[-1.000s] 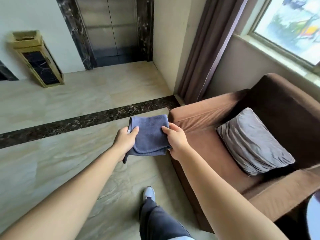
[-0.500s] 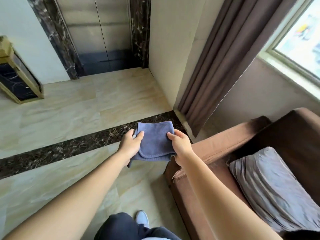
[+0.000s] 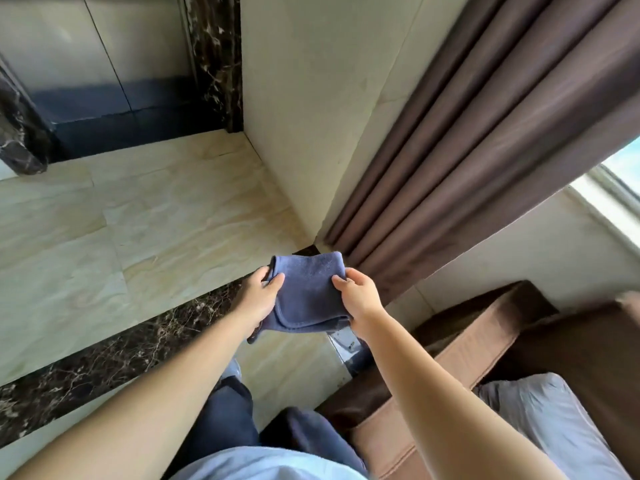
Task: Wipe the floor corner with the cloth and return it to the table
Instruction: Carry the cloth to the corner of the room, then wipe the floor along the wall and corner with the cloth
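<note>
A folded blue cloth hangs in the air in front of me, held by both hands. My left hand grips its left edge and my right hand grips its right edge. Just beyond the cloth lies the floor corner, where the cream wall meets the curtain and the dark marble floor strip ends. No table is in view.
A brown curtain hangs at the right of the corner. A brown armchair with a grey cushion stands at the lower right. Elevator doors with dark marble frames are at the far left. My legs and shoe show below.
The view has moved forward and right toward the wall corner. The armchair has slid to the lower right, and the gold bin at the left has left the view. Both hands still hold the cloth.
</note>
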A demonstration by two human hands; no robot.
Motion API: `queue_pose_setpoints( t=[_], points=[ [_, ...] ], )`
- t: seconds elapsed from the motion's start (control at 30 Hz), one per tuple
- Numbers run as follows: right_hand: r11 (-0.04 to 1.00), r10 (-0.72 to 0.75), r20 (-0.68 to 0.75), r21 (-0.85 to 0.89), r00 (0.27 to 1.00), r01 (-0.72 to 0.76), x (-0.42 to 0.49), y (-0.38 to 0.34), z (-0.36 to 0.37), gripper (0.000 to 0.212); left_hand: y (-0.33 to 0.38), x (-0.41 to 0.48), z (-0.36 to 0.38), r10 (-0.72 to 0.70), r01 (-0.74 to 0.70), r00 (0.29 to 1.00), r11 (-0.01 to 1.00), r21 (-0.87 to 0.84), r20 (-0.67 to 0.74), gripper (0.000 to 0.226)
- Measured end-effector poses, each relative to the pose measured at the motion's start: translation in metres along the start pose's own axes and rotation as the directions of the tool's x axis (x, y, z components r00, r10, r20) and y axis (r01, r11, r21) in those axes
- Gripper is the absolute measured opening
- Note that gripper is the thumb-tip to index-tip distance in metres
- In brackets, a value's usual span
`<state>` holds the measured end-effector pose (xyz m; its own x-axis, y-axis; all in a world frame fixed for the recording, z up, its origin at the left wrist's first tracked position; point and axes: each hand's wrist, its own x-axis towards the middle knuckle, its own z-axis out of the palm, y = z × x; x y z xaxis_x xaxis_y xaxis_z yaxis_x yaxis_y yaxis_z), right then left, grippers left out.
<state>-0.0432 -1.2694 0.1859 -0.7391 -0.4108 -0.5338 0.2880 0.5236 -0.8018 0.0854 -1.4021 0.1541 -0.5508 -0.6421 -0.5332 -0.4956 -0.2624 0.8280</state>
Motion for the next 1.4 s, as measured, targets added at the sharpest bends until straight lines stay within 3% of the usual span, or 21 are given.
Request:
queue_pose_setpoints(
  t=[0.17,0.43,0.57,0.7,0.8,0.9,1.0,1.1,1.23,1.3,1.33,1.4],
  points=[
    [0.995,0.044,-0.072,-0.090,0.996,-0.050,0.120,-0.052,0.011,0.012,0.050,0.133,0.009,-0.049,0.046,0.997,0.997,0.055,0.057,0.026],
    [0.920,0.098,0.031,-0.383,0.995,-0.079,0.373,-0.042,0.052,0.013,0.018,0.365,0.055,-0.164,0.180,0.979,0.973,0.142,-0.117,0.022],
    [0.871,0.066,0.043,-0.489,0.997,-0.036,0.552,0.009,0.096,0.019,-0.058,0.536,0.098,-0.225,0.250,0.960,0.956,0.152,-0.165,0.022],
    [0.826,0.064,0.029,-0.563,0.998,-0.037,0.717,0.117,0.142,0.028,-0.175,0.706,0.153,-0.279,0.298,0.947,0.947,0.120,-0.157,0.021],
    [0.778,0.039,0.092,-0.627,0.995,0.028,0.815,0.202,0.183,0.050,-0.255,0.815,0.188,-0.305,0.313,0.946,0.947,0.066,-0.110,0.014],
    [0.745,-0.083,0.185,-0.641,0.979,0.184,0.871,0.278,0.220,0.073,-0.326,0.884,0.205,-0.324,0.339,0.939,0.930,0.145,-0.117,0.028],
    [0.537,-0.166,0.352,-0.751,0.921,0.384,0.903,0.338,0.245,0.067,-0.362,0.904,0.198,-0.183,0.227,0.970,0.917,0.328,-0.162,0.024],
    [0.359,-0.128,0.348,-0.857,0.929,0.371,0.918,0.368,0.275,0.063,-0.366,0.918,0.177,-0.068,0.136,0.986,0.846,0.516,-0.150,0.027],
    [0.269,-0.290,0.316,-0.879,0.903,0.394,0.982,0.341,0.312,0.066,-0.352,0.959,0.145,0.238,-0.031,0.948,0.728,0.685,-0.210,0.030],
    [0.238,-0.308,0.386,-0.854,0.869,0.463,1.040,0.302,0.331,0.068,-0.349,0.978,0.135,0.371,-0.086,0.917,0.546,0.833,-0.149,0.042],
    [0.214,-0.310,0.425,-0.840,0.851,0.498,1.063,0.286,0.340,0.070,-0.350,0.988,0.130,0.414,-0.083,0.900,0.476,0.876,-0.139,0.048],
    [0.154,-0.328,0.474,-0.827,0.817,0.541,1.084,0.276,0.351,0.070,-0.353,1.007,0.119,0.414,-0.039,0.896,0.437,0.898,-0.162,0.062]
  ],
)
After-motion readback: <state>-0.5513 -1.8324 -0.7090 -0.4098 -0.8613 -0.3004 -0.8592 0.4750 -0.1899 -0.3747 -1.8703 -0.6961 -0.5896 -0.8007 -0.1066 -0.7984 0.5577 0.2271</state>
